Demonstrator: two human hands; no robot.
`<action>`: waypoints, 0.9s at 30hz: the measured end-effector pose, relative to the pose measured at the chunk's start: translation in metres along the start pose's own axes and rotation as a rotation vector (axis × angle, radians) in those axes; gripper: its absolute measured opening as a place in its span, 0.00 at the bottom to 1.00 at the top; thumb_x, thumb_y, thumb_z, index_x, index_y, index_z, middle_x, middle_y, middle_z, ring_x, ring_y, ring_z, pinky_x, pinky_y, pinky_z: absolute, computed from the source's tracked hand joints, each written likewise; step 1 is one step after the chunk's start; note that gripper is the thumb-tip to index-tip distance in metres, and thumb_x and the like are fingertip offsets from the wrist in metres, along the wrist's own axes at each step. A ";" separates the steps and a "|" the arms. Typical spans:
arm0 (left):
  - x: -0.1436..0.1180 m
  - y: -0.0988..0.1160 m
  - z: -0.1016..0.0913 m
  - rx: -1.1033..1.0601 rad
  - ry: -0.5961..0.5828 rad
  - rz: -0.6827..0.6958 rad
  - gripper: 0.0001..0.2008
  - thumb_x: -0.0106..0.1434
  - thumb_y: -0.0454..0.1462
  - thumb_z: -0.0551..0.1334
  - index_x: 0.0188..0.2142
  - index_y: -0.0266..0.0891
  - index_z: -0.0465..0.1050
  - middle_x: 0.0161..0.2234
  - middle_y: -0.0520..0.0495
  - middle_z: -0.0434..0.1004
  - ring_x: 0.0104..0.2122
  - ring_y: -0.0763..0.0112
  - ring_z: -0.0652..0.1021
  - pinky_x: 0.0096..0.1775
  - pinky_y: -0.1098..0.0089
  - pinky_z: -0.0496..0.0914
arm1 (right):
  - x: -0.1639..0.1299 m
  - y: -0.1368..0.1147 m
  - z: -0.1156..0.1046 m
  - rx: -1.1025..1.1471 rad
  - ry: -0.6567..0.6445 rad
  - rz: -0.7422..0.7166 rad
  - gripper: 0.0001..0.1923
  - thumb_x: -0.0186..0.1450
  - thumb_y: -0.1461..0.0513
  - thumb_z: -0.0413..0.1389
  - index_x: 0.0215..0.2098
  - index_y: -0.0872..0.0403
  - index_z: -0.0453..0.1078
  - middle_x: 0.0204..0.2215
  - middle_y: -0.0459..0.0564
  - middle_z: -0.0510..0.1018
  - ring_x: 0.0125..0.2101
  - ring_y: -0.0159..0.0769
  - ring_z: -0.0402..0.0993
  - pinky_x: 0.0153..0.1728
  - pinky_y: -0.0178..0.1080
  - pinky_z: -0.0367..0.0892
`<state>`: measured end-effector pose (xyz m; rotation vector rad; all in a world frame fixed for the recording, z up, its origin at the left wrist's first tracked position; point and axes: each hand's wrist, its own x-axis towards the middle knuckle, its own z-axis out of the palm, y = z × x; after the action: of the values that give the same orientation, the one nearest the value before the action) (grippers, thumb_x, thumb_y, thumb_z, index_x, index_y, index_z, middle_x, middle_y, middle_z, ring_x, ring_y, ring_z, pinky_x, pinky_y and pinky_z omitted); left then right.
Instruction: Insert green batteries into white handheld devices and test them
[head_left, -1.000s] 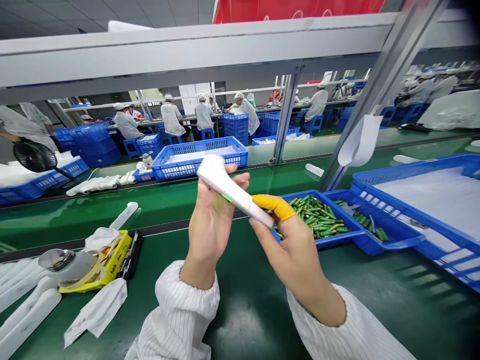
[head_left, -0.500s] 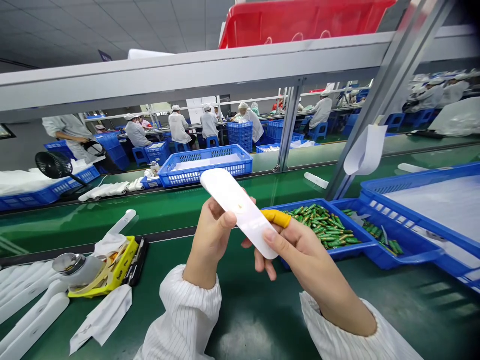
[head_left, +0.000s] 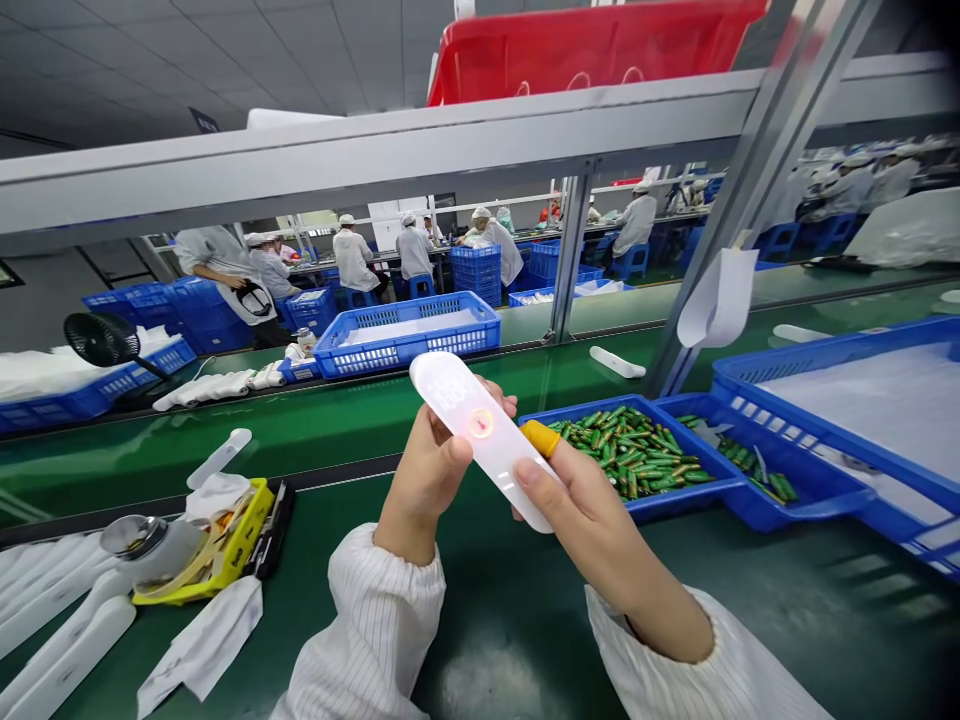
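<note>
Tilted in front of me is a slim white handheld thermometer (head_left: 491, 440) with rounded ends. Pale digits glow near its upper end, and a ringed reddish mark is lit at its middle. My left hand (head_left: 431, 470) grips its left side, thumb along the edge and fingers behind. My right hand (head_left: 574, 500) pinches the lower end, thumb on the front face; a yellow finger cot (head_left: 540, 438) covers one fingertip. Just beyond my right hand is a blue bin of green batteries (head_left: 637, 455).
On the left, similar white devices (head_left: 67, 650) lie beside a yellow tray (head_left: 247, 545) with a metal-topped container. A green conveyor belt (head_left: 322, 430) crosses behind. At right are a smaller blue bin (head_left: 810, 500) and a large blue crate (head_left: 900, 350). Co-workers sit farther back.
The thermometer's digits and ringed mark have lit up. My right-hand fingers have drawn in behind it. In the background, a standing person has moved right.
</note>
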<state>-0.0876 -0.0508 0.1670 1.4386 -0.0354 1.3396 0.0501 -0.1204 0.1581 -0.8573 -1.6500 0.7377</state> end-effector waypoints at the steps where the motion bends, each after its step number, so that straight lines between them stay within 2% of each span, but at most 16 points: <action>1: 0.000 0.000 0.000 0.002 -0.017 0.007 0.22 0.53 0.52 0.70 0.39 0.40 0.74 0.35 0.48 0.68 0.38 0.70 0.73 0.57 0.63 0.66 | 0.001 0.000 0.000 0.019 0.001 -0.009 0.20 0.70 0.47 0.50 0.39 0.55 0.70 0.26 0.45 0.69 0.24 0.29 0.63 0.23 0.31 0.59; 5: -0.001 0.000 0.002 0.017 -0.012 0.015 0.22 0.52 0.53 0.70 0.39 0.41 0.75 0.35 0.47 0.70 0.38 0.68 0.74 0.59 0.58 0.64 | 0.005 0.003 0.002 0.106 -0.007 -0.002 0.21 0.67 0.47 0.53 0.36 0.57 0.72 0.26 0.46 0.69 0.24 0.29 0.62 0.23 0.31 0.58; 9: -0.002 -0.003 0.004 0.092 0.076 0.014 0.26 0.52 0.56 0.69 0.43 0.42 0.76 0.39 0.44 0.74 0.42 0.64 0.76 0.50 0.64 0.72 | 0.007 0.007 0.004 0.123 0.097 -0.044 0.22 0.67 0.48 0.53 0.27 0.57 0.68 0.20 0.44 0.63 0.21 0.27 0.56 0.20 0.31 0.53; 11: -0.003 -0.004 0.005 0.124 0.059 -0.001 0.27 0.54 0.57 0.66 0.45 0.43 0.77 0.42 0.44 0.75 0.43 0.63 0.76 0.45 0.68 0.73 | 0.006 0.007 0.004 0.071 0.164 -0.076 0.22 0.67 0.48 0.53 0.25 0.57 0.66 0.18 0.43 0.61 0.19 0.27 0.54 0.20 0.32 0.51; 13: -0.004 -0.004 0.007 0.137 0.034 -0.014 0.27 0.57 0.58 0.63 0.46 0.43 0.77 0.40 0.44 0.76 0.41 0.64 0.77 0.41 0.69 0.74 | 0.006 0.006 0.004 0.005 0.186 -0.083 0.21 0.67 0.48 0.53 0.28 0.57 0.68 0.19 0.43 0.63 0.20 0.27 0.56 0.20 0.32 0.52; 16: -0.004 -0.003 0.008 0.149 0.072 -0.036 0.25 0.58 0.57 0.63 0.46 0.42 0.76 0.36 0.45 0.76 0.37 0.66 0.77 0.37 0.71 0.74 | 0.007 0.005 0.000 -0.089 0.097 -0.056 0.22 0.68 0.47 0.50 0.34 0.57 0.69 0.24 0.45 0.68 0.24 0.30 0.62 0.23 0.32 0.57; 18: -0.001 -0.005 0.004 0.169 0.145 -0.079 0.24 0.60 0.55 0.63 0.46 0.40 0.75 0.34 0.46 0.76 0.35 0.67 0.77 0.36 0.72 0.74 | 0.009 0.007 -0.006 -0.230 0.012 -0.016 0.23 0.69 0.45 0.47 0.34 0.56 0.69 0.25 0.46 0.70 0.25 0.32 0.64 0.25 0.33 0.58; 20: 0.004 -0.012 -0.008 0.229 0.241 -0.148 0.25 0.62 0.55 0.60 0.49 0.38 0.74 0.33 0.46 0.75 0.34 0.68 0.77 0.36 0.72 0.73 | 0.013 0.010 -0.015 -0.416 -0.024 0.058 0.24 0.69 0.45 0.47 0.33 0.56 0.69 0.25 0.47 0.71 0.25 0.34 0.65 0.26 0.35 0.58; 22: 0.011 -0.027 -0.030 0.356 0.365 -0.252 0.28 0.65 0.56 0.55 0.52 0.37 0.71 0.31 0.47 0.73 0.31 0.69 0.77 0.35 0.71 0.73 | 0.019 0.015 -0.029 -0.569 -0.015 0.149 0.23 0.68 0.45 0.48 0.36 0.56 0.70 0.26 0.49 0.73 0.25 0.36 0.68 0.26 0.36 0.59; 24: 0.017 -0.047 -0.061 0.525 0.501 -0.372 0.29 0.67 0.55 0.50 0.54 0.35 0.68 0.28 0.48 0.72 0.27 0.70 0.75 0.32 0.70 0.72 | 0.024 0.025 -0.048 -0.688 -0.008 0.224 0.22 0.68 0.47 0.47 0.39 0.56 0.71 0.26 0.49 0.75 0.26 0.38 0.70 0.26 0.37 0.61; 27: 0.016 -0.081 -0.111 0.686 0.654 -0.476 0.24 0.69 0.50 0.53 0.50 0.31 0.68 0.28 0.47 0.72 0.24 0.71 0.73 0.30 0.67 0.72 | 0.029 0.052 -0.083 -0.863 -0.044 0.292 0.17 0.67 0.55 0.46 0.38 0.56 0.74 0.31 0.54 0.79 0.33 0.43 0.76 0.33 0.39 0.66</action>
<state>-0.1046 0.0672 0.0968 1.3408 1.2170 1.4038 0.1349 -0.0645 0.1493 -1.7194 -1.9157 0.1962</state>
